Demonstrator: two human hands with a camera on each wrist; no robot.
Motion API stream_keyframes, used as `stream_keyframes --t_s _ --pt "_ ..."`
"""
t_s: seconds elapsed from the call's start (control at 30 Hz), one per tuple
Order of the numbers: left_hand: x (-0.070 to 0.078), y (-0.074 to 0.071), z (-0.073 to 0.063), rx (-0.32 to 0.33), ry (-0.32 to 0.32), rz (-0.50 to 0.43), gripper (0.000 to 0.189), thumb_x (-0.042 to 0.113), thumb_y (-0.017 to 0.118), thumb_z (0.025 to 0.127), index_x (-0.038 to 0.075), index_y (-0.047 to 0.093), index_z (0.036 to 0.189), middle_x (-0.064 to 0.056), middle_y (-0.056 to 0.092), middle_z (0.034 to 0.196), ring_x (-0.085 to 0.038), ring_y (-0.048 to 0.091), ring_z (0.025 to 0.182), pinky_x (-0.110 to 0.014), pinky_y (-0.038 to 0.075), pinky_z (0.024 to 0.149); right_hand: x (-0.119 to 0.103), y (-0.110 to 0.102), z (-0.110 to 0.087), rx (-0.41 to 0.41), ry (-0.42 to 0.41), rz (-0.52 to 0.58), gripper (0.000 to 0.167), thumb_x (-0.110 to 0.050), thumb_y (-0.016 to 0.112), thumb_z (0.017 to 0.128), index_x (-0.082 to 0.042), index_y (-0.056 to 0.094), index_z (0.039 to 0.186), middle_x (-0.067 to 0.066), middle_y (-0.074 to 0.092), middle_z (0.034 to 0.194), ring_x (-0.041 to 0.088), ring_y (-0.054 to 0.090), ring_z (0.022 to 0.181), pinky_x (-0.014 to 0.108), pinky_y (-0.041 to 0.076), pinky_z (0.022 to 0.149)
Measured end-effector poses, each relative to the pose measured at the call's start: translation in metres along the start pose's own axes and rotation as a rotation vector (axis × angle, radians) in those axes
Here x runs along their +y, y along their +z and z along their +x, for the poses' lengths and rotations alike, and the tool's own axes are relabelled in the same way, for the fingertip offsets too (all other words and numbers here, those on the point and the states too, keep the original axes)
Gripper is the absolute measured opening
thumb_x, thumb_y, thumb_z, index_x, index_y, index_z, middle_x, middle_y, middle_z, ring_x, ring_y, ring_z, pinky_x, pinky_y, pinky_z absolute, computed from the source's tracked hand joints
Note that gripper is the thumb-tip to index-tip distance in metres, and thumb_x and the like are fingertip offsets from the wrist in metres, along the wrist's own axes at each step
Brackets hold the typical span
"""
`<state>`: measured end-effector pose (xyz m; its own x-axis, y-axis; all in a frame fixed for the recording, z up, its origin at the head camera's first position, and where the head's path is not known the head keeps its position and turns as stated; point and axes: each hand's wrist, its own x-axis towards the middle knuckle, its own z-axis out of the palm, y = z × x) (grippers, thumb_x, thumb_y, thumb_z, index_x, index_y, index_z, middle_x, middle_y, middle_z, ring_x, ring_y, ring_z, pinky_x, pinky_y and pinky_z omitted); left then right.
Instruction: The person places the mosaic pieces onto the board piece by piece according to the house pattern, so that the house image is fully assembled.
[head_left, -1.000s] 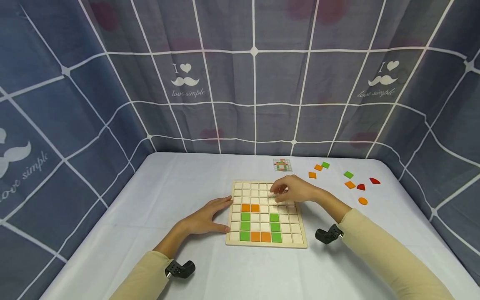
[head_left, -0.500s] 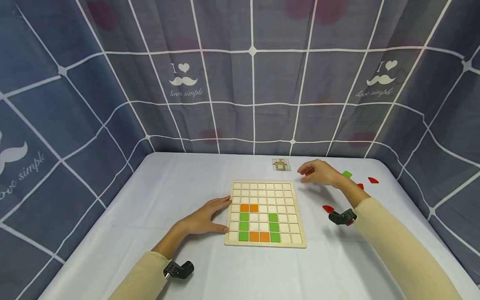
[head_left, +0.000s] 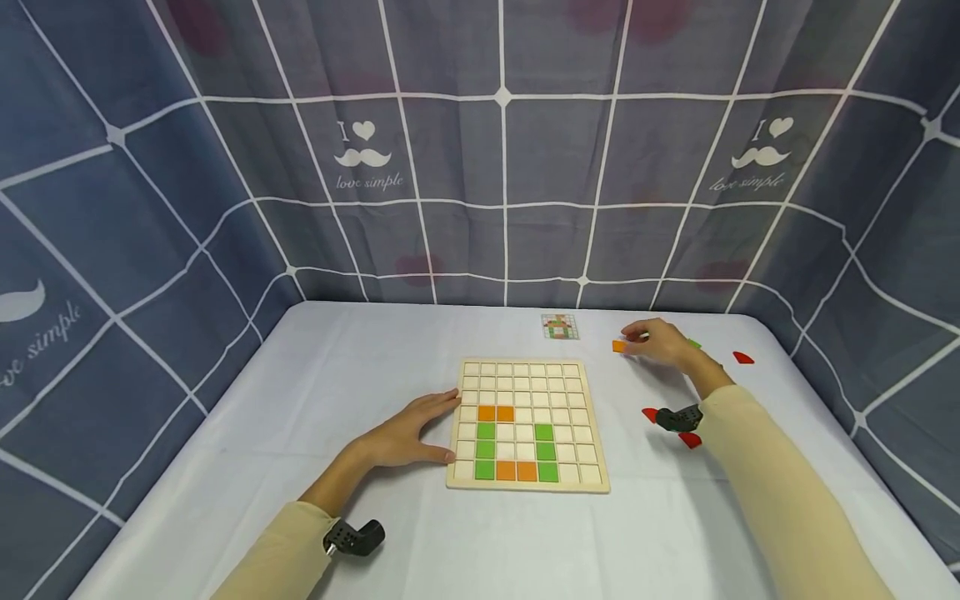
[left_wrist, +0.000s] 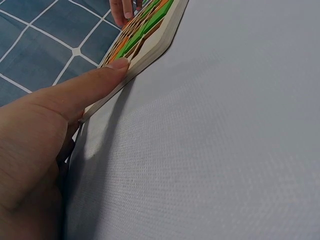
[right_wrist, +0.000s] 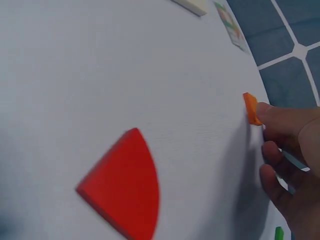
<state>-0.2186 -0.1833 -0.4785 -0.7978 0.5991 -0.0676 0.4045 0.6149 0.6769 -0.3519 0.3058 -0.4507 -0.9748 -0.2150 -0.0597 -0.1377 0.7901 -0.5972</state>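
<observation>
My left hand (head_left: 408,429) lies along the left side of a wooden grid board (head_left: 592,478), fingers fairly straight. Its thumb (left_wrist: 100,84) touches the board's edge in the left wrist view. Orange and green square tiles fill some of the board's cells, forming part of a pattern. Beyond the board's far right corner, my right hand (head_left: 660,342) pinches an orange square tile (right_wrist: 251,109) between thumb and index finger. That tile stands tilted on edge in the right wrist view. The other fingers of that hand are bent, and the hand hides some of the pieces lying beneath it.
A small pattern card (head_left: 560,327) lies behind the board. Red quarter-circle pieces (head_left: 743,357) are scattered to the right, one large and near in the right wrist view (right_wrist: 125,185). A green tile (head_left: 694,342) shows behind the right hand. A gridded curtain (head_left: 450,167) surrounds the table.
My right hand has moved from over the board's upper right to the loose pieces on the right and now pinches an orange tile. My left hand keeps its place at the board.
</observation>
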Motion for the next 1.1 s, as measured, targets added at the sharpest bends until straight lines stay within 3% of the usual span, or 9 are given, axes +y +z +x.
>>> stream_keyframes --t_s 0.17,0.33,0.6,0.9,1.1 --pt "0.0 0.0 0.0 0.0 0.003 0.0 0.096 0.043 0.082 0.087 0.011 0.033 0.163 -0.003 0.022 0.17 -0.032 0.015 0.155 -0.057 0.016 0.122 0.004 0.008 0.003 0.048 -0.019 -0.037 0.031 -0.013 0.072 0.097 0.005 0.071 0.123 0.024 0.066 0.125 0.04 0.057 0.112 0.055 0.044 0.101" --pt "-0.001 0.001 -0.001 0.001 0.013 0.001 0.095 0.043 0.082 0.088 0.011 0.033 0.163 -0.003 0.022 0.17 -0.032 0.016 0.155 -0.057 0.016 0.122 0.006 0.01 0.005 0.054 -0.022 -0.019 0.02 -0.009 0.076 0.093 0.002 0.068 0.107 0.018 0.067 0.105 0.034 0.058 0.097 0.046 0.046 0.09" --pt "-0.002 0.001 -0.001 0.005 0.017 -0.01 0.095 0.043 0.082 0.087 0.011 0.034 0.163 -0.003 0.022 0.17 -0.033 0.016 0.155 -0.058 0.015 0.122 0.005 0.009 0.003 0.051 0.003 -0.01 0.019 -0.012 0.075 0.095 -0.002 0.063 0.106 0.012 0.063 0.099 0.029 0.055 0.091 0.039 0.044 0.083" --pt "-0.003 0.0 0.0 0.007 0.018 -0.002 0.095 0.045 0.082 0.087 0.011 0.035 0.162 -0.003 0.022 0.17 -0.032 0.016 0.155 -0.059 0.016 0.122 -0.015 0.006 -0.005 -0.032 -0.024 0.11 0.016 -0.013 0.072 0.098 -0.001 0.067 0.108 0.011 0.067 0.1 0.025 0.058 0.087 0.031 0.053 0.069" --pt "-0.002 0.0 0.0 0.006 0.016 0.0 0.095 0.045 0.082 0.087 0.011 0.035 0.162 -0.003 0.022 0.17 -0.033 0.016 0.155 -0.059 0.016 0.122 -0.034 0.011 -0.007 -0.115 -0.123 0.15 0.012 -0.01 0.073 0.097 -0.001 0.07 0.105 0.008 0.072 0.095 0.022 0.062 0.085 0.03 0.054 0.071"
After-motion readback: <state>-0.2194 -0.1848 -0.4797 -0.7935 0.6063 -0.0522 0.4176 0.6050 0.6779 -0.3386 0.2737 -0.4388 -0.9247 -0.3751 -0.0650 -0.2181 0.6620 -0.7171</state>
